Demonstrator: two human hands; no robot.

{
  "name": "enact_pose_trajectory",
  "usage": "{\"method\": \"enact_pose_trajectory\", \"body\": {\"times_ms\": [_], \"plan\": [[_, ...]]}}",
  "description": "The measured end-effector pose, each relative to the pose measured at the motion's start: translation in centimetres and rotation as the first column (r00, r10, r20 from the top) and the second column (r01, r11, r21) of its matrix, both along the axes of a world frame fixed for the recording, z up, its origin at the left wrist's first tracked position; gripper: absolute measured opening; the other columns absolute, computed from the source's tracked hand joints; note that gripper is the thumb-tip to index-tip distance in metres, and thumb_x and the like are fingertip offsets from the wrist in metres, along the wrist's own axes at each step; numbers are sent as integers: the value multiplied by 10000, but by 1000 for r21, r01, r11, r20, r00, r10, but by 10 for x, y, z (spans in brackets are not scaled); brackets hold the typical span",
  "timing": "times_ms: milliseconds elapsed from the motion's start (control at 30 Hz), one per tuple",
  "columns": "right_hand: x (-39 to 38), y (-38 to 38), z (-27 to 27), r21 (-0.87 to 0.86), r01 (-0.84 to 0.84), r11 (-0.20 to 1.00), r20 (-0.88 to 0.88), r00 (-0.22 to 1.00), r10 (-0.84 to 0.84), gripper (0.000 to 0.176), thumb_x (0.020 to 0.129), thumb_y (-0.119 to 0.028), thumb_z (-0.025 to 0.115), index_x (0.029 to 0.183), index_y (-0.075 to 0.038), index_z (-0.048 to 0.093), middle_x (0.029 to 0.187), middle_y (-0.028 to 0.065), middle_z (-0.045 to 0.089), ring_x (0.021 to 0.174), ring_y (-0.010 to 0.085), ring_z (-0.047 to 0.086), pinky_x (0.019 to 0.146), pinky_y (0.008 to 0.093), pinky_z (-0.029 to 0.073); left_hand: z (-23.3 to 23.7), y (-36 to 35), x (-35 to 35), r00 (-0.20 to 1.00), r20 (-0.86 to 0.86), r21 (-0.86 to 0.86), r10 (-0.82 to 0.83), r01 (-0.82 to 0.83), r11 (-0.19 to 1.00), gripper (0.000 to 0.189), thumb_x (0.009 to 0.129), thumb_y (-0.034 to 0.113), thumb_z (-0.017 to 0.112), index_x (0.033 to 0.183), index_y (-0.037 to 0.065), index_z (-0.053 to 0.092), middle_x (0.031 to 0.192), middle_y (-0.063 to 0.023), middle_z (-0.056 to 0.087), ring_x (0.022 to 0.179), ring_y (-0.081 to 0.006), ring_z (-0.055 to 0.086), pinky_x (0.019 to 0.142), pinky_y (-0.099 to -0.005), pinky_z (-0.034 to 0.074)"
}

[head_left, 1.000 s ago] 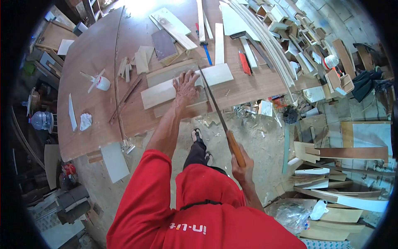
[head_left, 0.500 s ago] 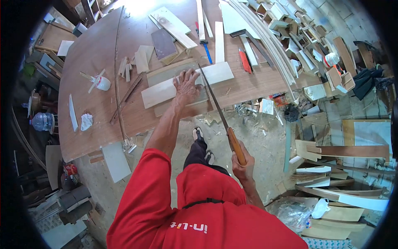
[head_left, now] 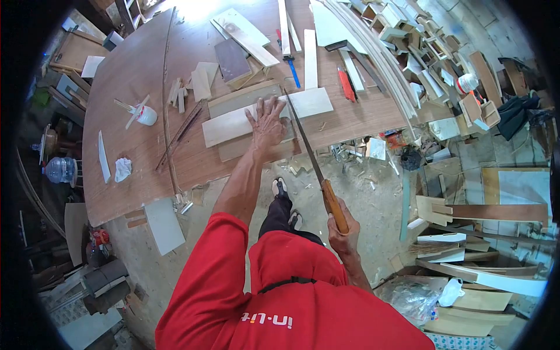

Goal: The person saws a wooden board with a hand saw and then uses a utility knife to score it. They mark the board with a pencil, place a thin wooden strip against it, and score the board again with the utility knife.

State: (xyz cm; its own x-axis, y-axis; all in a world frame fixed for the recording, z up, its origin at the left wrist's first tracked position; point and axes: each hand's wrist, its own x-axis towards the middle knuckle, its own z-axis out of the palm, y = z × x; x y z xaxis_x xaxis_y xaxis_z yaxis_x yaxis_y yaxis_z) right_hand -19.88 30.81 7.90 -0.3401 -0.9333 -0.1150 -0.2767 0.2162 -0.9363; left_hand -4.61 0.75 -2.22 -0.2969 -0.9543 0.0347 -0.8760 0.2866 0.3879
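Observation:
My left hand (head_left: 268, 125) lies on a pale wooden board (head_left: 226, 129) with its fingers spread, pressing it from above. Beneath that board is a wider, duller wooden piece (head_left: 242, 99) on the worktable (head_left: 134, 192). My right hand (head_left: 345, 230) is wrapped round the orange-brown wooden handle of a handsaw (head_left: 310, 153). The long dark blade slants up and away, its far part crossing the pale board just right of my left fingers. The handle end hangs in front of the table's near edge.
Beyond the boards lie wood offcuts (head_left: 233, 59), a blue-ended clamp (head_left: 293, 73), a red tool (head_left: 346, 85) and a dark square (head_left: 361, 55). A white tub (head_left: 147, 115) with sticks stands left. Long strips (head_left: 385, 61) line the right edge; scrap wood (head_left: 493, 213) fills the right side.
My right hand and the saw handle have shifted slightly down and to the right. My left hand stays on the board, and the whole table view has moved a little rightward.

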Motion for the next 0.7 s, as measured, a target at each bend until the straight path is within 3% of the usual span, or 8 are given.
{"method": "enact_pose_trajectory", "body": {"times_ms": [33,167,367,433,567,633,700], "plan": [[-1,2,9,62,-17,998,28,999,16,466,869,45,542,1332,27,490,1151,166,637,1046,150,599,898,251,455,-1,0,-2,1000,10,-9,21,-20,1000,585,838,293,629,1385,260,424,1521,-5,247,1435,-325,123,1075,-712,47],[-1,28,26,150,31,988,58,998,-40,470,865,56,536,1332,16,494,1145,172,637,1038,152,606,883,251,462,-1,-1,-1,1000,1,34,18,-18,999,595,832,284,630,1386,265,415,1521,3,238,1438,-318,108,1078,-707,46],[-1,22,9,61,68,996,66,995,-72,461,865,56,534,1324,18,503,1143,164,642,1041,146,610,883,247,461,7,-5,-1,999,31,85,10,-12,996,625,809,242,623,1391,279,398,1515,8,233,1439,-314,100,1071,-709,55],[2,0,7,178,40,983,53,997,-50,461,864,55,535,1322,26,503,1104,149,650,960,129,613,833,237,470,7,-3,-1,1000,21,73,-7,5,997,622,804,241,618,1386,280,403,1510,13,238,1435,-314,110,1065,-714,67],[4,15,17,193,29,981,17,999,-33,461,860,56,541,1319,36,501,1046,118,653,839,110,582,759,223,466,7,-4,-1,1000,18,89,16,-18,996,608,808,259,623,1379,275,413,1504,15,247,1430,-314,121,1063,-714,71],[5,18,18,39,44,998,78,996,-47,464,857,53,551,1318,24,506,1014,110,662,792,95,570,713,218,464,3,-4,-1,1000,-27,27,2,-1,1000,602,788,272,640,1355,253,438,1491,-26,274,1417,-339,140,1053,-728,76],[5,-4,19,125,41,991,59,997,-49,464,855,53,552,1316,22,509,1026,119,668,821,98,590,723,222,472,2,-4,-3,1000,-21,44,3,-2,999,601,800,287,641,1363,263,432,1497,-8,262,1418,-326,141,1053,-725,76]]}}
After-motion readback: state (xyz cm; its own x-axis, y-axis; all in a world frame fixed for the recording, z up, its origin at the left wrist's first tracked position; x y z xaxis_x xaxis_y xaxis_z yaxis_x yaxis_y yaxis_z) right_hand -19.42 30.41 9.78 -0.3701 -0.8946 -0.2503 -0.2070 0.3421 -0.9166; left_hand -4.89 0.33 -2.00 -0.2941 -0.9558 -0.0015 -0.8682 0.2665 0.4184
